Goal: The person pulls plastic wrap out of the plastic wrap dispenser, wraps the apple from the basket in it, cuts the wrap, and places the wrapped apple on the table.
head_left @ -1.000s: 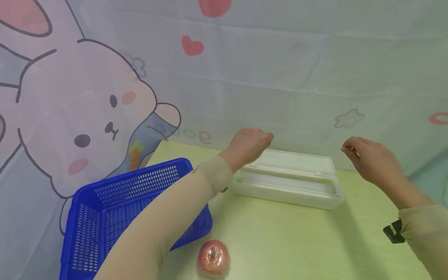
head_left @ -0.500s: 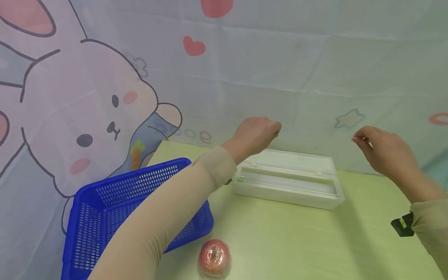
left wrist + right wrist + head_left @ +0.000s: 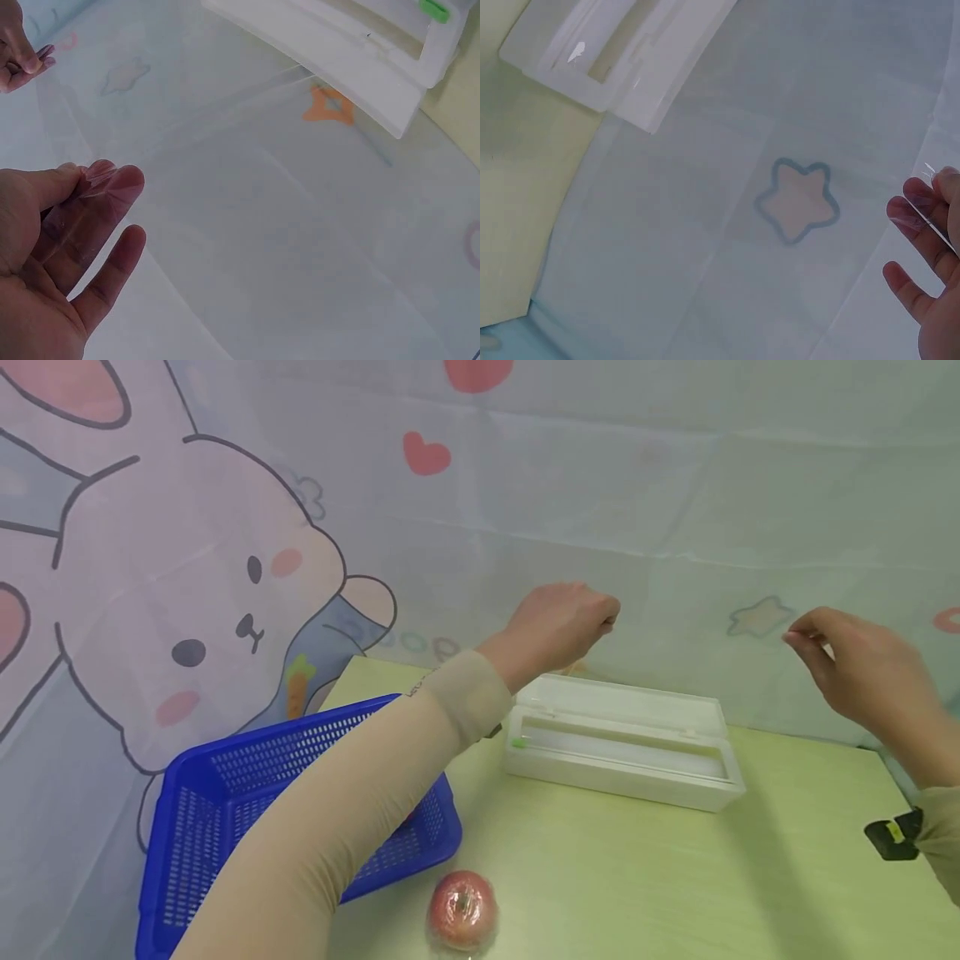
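Observation:
My left hand (image 3: pixel 562 622) is raised above the dispenser's back left part, pinching clear cling film (image 3: pixel 109 191) between thumb and fingers. Off to the right, my right hand (image 3: pixel 873 672) pinches the film too, which lies over its fingertips in the right wrist view. Between the hands the sheet is nearly invisible; faint creases run from the left fingers toward the dispenser in the left wrist view. Below stands the long white cling film dispenser (image 3: pixel 622 783), lid tipped back, with a green slide cutter (image 3: pixel 518 742) at its left end.
A shiny, film-wrapped apple (image 3: pixel 462 910) sits at the table's near side. The blue plastic basket (image 3: pixel 187 777) stands at left, partly hidden behind my left sleeve; something red shows inside it. A printed cloth (image 3: pixel 600 485) hangs behind the yellow-green table (image 3: pixel 600 877).
Both hands have risen, and both have shifted to the right, the right hand a little farther. They keep their pinch on the film. The dispenser and apple stay in place.

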The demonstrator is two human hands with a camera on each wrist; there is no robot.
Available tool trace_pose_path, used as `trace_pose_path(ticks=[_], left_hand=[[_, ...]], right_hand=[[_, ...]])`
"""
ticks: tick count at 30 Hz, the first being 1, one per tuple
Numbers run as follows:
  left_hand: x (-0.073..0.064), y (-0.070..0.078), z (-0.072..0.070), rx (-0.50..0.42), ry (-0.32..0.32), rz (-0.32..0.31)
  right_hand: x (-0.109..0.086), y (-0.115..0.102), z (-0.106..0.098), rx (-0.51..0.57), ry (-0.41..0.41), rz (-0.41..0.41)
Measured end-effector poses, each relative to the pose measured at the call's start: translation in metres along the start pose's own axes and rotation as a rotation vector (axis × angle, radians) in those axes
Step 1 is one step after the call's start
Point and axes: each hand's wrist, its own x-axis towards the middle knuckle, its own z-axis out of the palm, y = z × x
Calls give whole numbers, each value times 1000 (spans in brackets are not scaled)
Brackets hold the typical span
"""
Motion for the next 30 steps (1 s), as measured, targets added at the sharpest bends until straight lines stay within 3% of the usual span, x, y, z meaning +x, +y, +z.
trace_pose_path(ticks=[10,19,24,30], left_hand=[[-8,5,-14,-15,-6,46],[-23,12,-26,50,-25,86],[-32,18,-31,105,-11,154],[-52,24,-32,164,23,239]], right_hand=[[-11,-6,-16,-17,30,-23],[-25,-11,-31,3,184,-147],[-36,-10,-34,53,262,-249],[-53,-15,-41,79,256,-316]])
